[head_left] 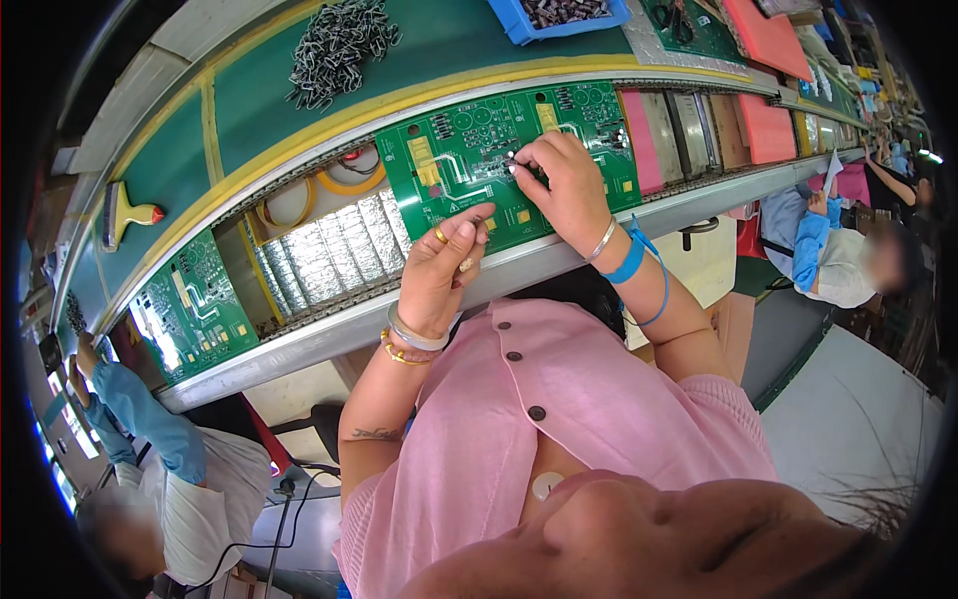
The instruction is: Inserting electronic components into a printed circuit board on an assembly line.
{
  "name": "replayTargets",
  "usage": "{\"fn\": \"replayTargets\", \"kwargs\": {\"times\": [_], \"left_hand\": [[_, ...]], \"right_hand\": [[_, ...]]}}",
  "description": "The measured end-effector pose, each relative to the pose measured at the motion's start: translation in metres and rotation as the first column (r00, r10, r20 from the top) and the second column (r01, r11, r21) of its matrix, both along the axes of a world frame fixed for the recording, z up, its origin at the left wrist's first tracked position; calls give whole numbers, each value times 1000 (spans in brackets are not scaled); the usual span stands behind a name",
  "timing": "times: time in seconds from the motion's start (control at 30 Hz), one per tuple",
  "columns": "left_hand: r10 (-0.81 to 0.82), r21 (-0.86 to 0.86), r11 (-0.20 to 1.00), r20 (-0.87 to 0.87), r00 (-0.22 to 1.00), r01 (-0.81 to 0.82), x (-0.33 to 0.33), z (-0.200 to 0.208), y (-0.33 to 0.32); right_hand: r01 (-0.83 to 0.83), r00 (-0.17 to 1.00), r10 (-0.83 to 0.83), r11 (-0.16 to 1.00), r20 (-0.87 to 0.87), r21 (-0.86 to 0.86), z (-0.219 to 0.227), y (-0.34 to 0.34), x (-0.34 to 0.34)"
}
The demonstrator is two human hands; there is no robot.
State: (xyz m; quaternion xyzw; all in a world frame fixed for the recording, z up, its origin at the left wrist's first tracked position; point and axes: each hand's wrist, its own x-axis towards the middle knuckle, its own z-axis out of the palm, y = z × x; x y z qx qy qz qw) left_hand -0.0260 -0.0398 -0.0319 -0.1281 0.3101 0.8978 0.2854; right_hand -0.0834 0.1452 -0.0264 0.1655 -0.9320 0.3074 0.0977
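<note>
Green circuit board [479,165] at upper centre of frame, flat on conveyor rails. Right hand [569,185] pinches small dark part [524,170] against board, fingertips closed on it. Left hand [444,265] loosely curled, thumb resting on board's near edge, holding nothing. Board likely stiff, light, fragile; best held by edges

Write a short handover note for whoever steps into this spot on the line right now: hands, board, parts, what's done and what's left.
Left hand: loosely curled at the near edge of the large green circuit board, holding something small that is too tiny to identify.
Right hand: fingertips pressing a small dark component onto the board's middle.
The board sits on the conveyor rail straight ahead; a second green board lies to the left.
A heap of small dark metal parts and a blue plastic bin are on the green shelf behind.
Done: some components are fitted on the board. Left: seating the current piece; several board positions look unfilled.
</note>
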Motion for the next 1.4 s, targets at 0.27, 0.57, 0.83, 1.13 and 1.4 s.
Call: {"fn": "replayTargets", "kwargs": {"times": [0.27,0.57,0.83,1.13,1.4], "left_hand": [[43,-92,995,42,998,-39,-1,4,6],[42,-278,960,-11,999,-44,-5,8,30],[50,-57,997,111,993,-44,-5,11,18],[158,112,977,177,971,-180,3,-4,-8],[150,189,967,129,980,-173,1,-5,-7]], "right_hand": [[-10,996,18,995,82,-99,20,-1,6],[-159,987,160,980,-4,-118,48,-7,33],[39,989,-4,973,150,-229,24,9,19],[54,995,-52,998,91,-27,5,0,6],[67,994,-73,995,81,67,9,-3,5]]}}
